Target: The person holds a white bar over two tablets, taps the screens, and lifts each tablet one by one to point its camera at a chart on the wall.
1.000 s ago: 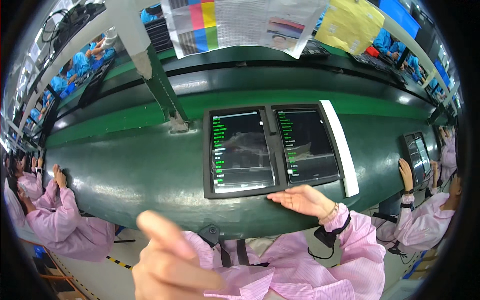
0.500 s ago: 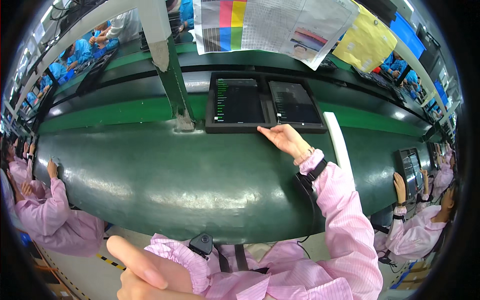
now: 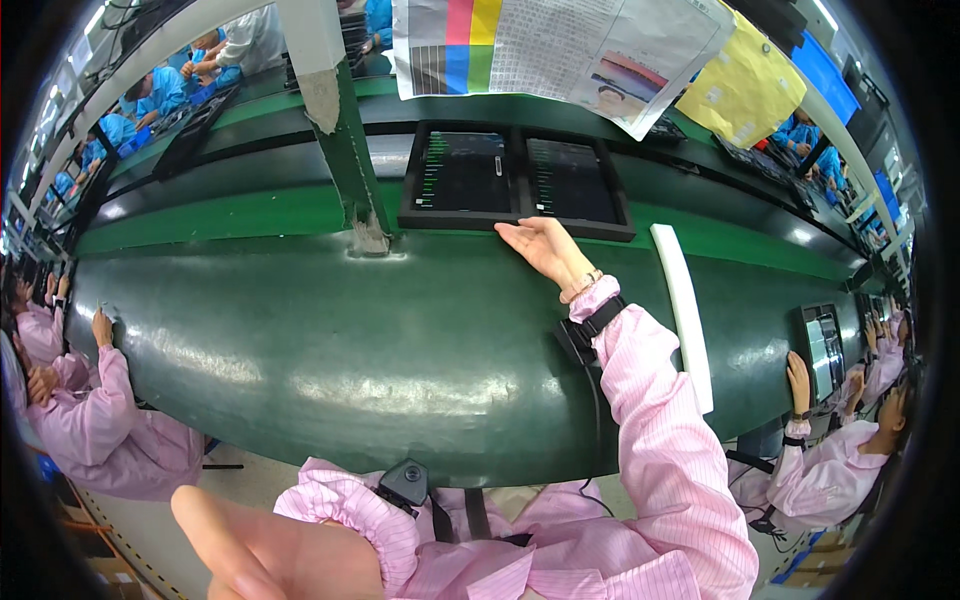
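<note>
My right hand lies against the near edge of a black two-bay tray, fingers stretched out and touching the edge, not wrapped round it. Two dark-screened tablets lie side by side in the tray: the left tablet and the right tablet both show green lines of text. At the lower left, close to the camera, my left hand is raised with a finger bent and nothing seen in it. The lower picture edge cuts off part of this hand.
A white strip lies right of my forearm on the green bench. A green-and-white post stands left of the tray. Printed sheets hang above. Co-workers in pink sit at both sides; a black-framed device lies at right.
The tray with both tablets has slid away from me and a little left, with my right hand following at its near edge. My left hand has shifted slightly left and lower.
</note>
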Action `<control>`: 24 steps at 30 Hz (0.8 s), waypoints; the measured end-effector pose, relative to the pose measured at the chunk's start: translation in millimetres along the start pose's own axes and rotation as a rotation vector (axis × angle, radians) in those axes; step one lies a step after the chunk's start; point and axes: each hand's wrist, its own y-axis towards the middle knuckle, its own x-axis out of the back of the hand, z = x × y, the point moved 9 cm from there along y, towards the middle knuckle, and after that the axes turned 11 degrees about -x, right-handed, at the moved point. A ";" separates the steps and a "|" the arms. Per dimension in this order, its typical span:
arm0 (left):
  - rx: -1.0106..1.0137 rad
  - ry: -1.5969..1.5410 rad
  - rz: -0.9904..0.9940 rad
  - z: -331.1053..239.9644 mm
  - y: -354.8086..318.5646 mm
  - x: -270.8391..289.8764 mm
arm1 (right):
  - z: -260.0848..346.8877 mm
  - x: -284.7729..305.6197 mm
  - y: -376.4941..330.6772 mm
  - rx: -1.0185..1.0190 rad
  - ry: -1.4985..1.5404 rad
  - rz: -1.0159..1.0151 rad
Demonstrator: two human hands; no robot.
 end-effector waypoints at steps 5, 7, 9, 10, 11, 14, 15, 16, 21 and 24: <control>0.109 -0.105 0.016 -9.4 -69.7 15.7 | -5.2 8.9 -26.3 0.026 -0.108 0.029; 0.164 -0.162 0.029 -0.7 -88.7 17.7 | -3.9 16.3 -44.3 0.013 0.014 0.078; 0.218 -0.202 0.056 10.5 -103.4 16.1 | -7.8 15.5 -62.1 0.037 0.038 0.086; 0.244 -0.229 0.066 17.2 -109.9 13.7 | -5.4 20.0 -71.3 0.083 0.087 0.090; 0.279 -0.272 0.071 31.0 -122.5 8.7 | -0.6 36.2 -79.6 0.139 0.137 0.078; 0.760 -0.483 0.020 138.6 -145.7 -84.9 | -11.5 59.1 -86.6 0.159 0.144 0.092; 0.898 -0.530 0.021 160.5 -176.7 -90.9 | -17.1 57.2 -89.3 0.164 0.125 0.104; 0.983 -0.510 0.024 179.9 -202.6 -94.4 | -25.0 53.7 -90.7 0.161 0.092 0.099; 1.270 -0.557 0.027 229.1 -301.3 -117.5 | -33.9 71.3 -104.8 0.183 -0.019 0.040; 1.334 -0.570 0.018 236.9 -329.2 -112.1 | -36.0 66.3 -108.7 0.157 -0.082 0.070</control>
